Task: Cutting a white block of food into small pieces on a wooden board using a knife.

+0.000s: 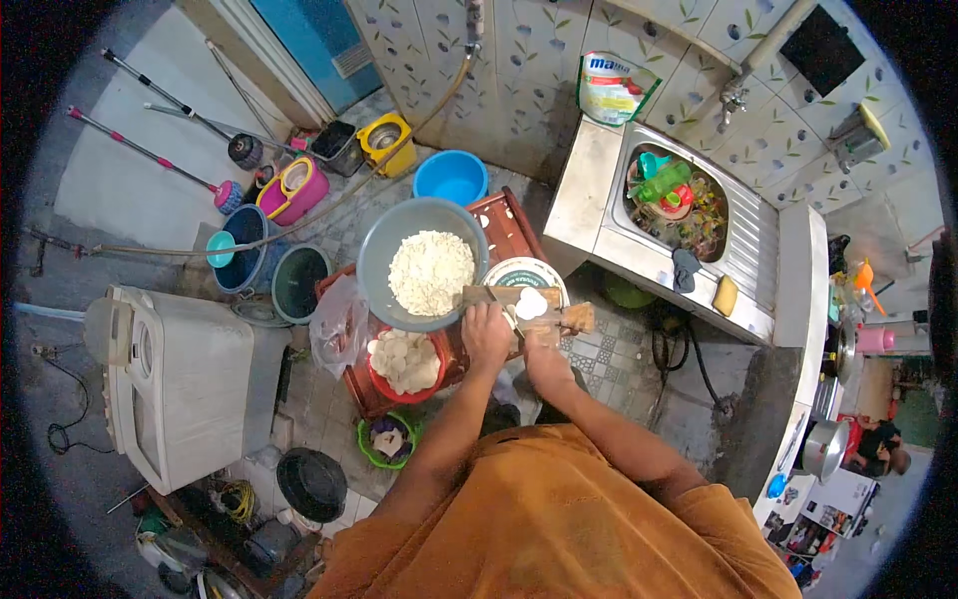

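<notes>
A wooden board (pixel 555 321) lies in front of me, over a round white lid (pixel 526 268). Thin white slices (pixel 531 303) rest on its top. My left hand (pixel 487 337) is closed at the board's left end; what it grips is too small to name. Against the near edge is my right hand (pixel 548 369), its fingers curled and partly hidden, holding something I cannot make out. Beyond my left hand, a large grey basin (pixel 374 292) contains a heap of white cut pieces (pixel 431 273). Pale flat slices (pixel 404 361) fill a red basin (pixel 436 383) nearer me.
These stand on a low reddish-brown wooden table (pixel 504 225). A clear plastic bag (pixel 339 324) hangs by its left side. A green basket (pixel 364 445) sits on the floor, a blue basin (pixel 450 178) behind. At right is a metal sink (pixel 743 215); at left, a washing machine (pixel 200 374).
</notes>
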Tool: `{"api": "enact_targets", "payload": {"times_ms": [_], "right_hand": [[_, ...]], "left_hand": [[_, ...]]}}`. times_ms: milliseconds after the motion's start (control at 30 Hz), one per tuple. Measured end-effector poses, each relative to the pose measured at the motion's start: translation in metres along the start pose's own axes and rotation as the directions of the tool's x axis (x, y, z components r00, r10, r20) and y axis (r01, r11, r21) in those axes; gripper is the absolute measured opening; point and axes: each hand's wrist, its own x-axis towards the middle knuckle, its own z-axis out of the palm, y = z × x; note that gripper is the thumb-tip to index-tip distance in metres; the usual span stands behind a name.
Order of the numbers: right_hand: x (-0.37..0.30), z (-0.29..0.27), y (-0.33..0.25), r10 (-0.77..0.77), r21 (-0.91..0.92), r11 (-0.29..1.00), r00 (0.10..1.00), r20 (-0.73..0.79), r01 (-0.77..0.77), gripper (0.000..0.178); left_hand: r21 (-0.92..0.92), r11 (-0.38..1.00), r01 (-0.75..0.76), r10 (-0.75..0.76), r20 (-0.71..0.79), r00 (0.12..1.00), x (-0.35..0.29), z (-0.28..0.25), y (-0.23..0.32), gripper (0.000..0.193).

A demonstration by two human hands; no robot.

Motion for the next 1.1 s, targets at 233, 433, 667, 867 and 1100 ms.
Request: {"api": "enact_targets", "payload": {"times_ms": [233,433,667,867,1100], "right_hand": [[-0.005,-0.027,-0.002,0.075,0.082,0.992,0.975,0.208,-0.094,0.015],[-0.013,-0.025,0.028,-0.066,0.19,0.981,0.981,0.185,0.031,0.029],[0.011,-0.018,0.046,-0.147,0.178,0.978,0.97,0.195,0.112,0.029],[0.025,-0.035,0.055,-0.3,0.195,0.946,0.926,0.23,0.258,0.033],[0.006,-0.056,0.051,-0.219,0.24,0.959,0.932,0.289,0.151,0.044]], "left_hand": [[-0.032,0.974,0.224,-0.223,0.024,0.974,0.002,-0.003,0.009,0.009],[0.081,0.943,0.324,-0.319,-0.062,0.946,0.0,-0.008,0.014,0.006],[0.209,0.943,0.261,-0.284,0.089,0.955,-0.01,-0.019,0.021,0.01],[0.146,0.953,0.266,-0.277,0.059,0.959,-0.015,-0.014,0.023,0.011],[0.054,0.989,0.137,-0.135,-0.036,0.99,-0.01,-0.001,0.011,0.012]]}}
